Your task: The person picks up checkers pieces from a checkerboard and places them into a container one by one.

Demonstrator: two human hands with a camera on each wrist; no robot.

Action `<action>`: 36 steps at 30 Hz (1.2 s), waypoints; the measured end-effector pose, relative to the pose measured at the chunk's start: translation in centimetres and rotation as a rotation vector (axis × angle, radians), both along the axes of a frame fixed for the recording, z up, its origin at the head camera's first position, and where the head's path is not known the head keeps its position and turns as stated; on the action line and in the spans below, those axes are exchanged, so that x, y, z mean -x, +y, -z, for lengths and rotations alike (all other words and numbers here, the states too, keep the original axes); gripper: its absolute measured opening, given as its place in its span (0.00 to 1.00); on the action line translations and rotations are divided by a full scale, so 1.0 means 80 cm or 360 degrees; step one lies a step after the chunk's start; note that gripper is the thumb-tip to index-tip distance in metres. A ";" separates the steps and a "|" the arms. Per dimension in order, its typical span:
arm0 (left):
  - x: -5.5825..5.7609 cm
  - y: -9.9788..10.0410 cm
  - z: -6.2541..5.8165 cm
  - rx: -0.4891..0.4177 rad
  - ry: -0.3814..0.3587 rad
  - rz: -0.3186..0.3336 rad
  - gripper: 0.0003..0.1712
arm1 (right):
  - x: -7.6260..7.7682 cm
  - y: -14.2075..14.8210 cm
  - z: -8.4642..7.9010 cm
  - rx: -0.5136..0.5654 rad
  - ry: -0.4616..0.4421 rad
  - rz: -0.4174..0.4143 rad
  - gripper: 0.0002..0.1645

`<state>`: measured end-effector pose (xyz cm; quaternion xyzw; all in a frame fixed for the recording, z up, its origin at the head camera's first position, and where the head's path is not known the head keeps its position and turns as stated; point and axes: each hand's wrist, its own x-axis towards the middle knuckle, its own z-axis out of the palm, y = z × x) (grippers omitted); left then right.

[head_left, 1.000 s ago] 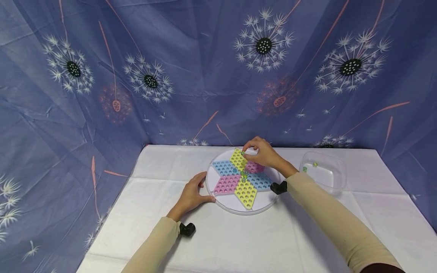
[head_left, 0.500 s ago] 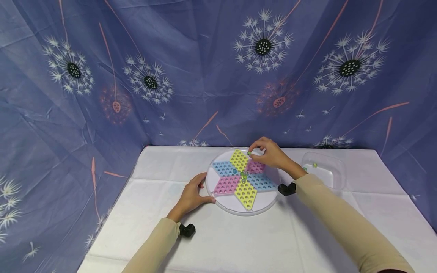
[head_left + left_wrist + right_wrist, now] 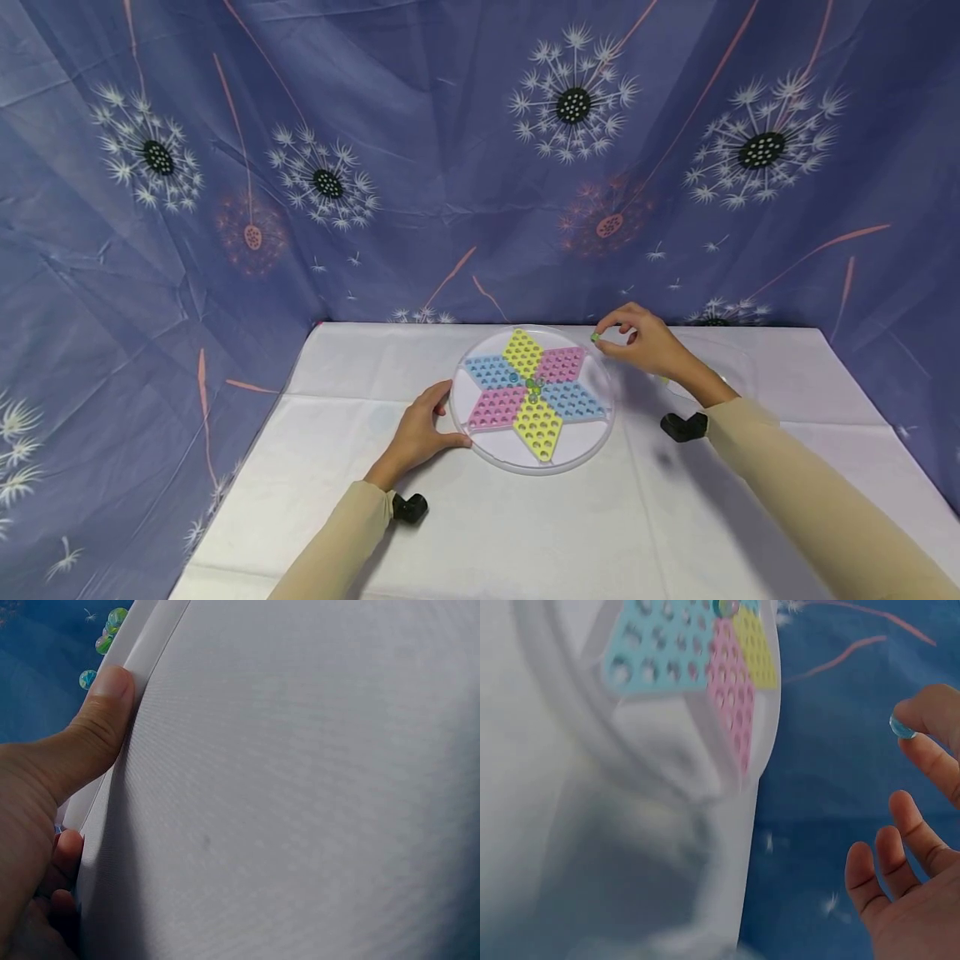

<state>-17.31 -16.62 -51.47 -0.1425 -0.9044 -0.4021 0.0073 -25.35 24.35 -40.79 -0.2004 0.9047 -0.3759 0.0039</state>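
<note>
A round white Chinese checkers board (image 3: 581,432) with a yellow, pink and blue star lies on the table. Several green and clear marbles (image 3: 532,385) sit at its centre, a blue marble (image 3: 513,377) just left of them. My left hand (image 3: 415,435) holds the board's left rim, thumb and fingers spread along the edge; the left wrist view shows the thumb (image 3: 101,724) against it. Past the board's right rim, my right hand (image 3: 651,343) pinches a greenish marble (image 3: 595,337) between thumb and index finger, off the table. That marble (image 3: 902,727) looks blue-green in the right wrist view.
A clear plastic box (image 3: 752,375) stands to the right, partly hidden behind my right wrist; a yellowish marble (image 3: 665,381) shows at its left side. White cloth (image 3: 540,533) covers the table. A blue dandelion-print curtain (image 3: 450,150) hangs directly behind the table's back edge.
My right hand has moved right, from over the board's top yellow and pink points to beyond its right rim, carrying the marble. My left hand and the board have stayed put.
</note>
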 end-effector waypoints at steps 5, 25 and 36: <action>0.000 0.000 0.000 -0.0017 -0.0002 0.0002 0.62 | -0.010 0.035 0.002 -0.0044 0.0010 0.0093 0.12; 0.000 -0.001 0.002 0.0004 0.0022 0.0007 0.63 | -0.046 0.134 0.017 -0.0080 0.0051 0.0287 0.16; 0.002 -0.001 0.002 -0.0020 0.0013 0.0015 0.63 | -0.052 0.145 0.020 -0.0071 0.0061 0.0338 0.17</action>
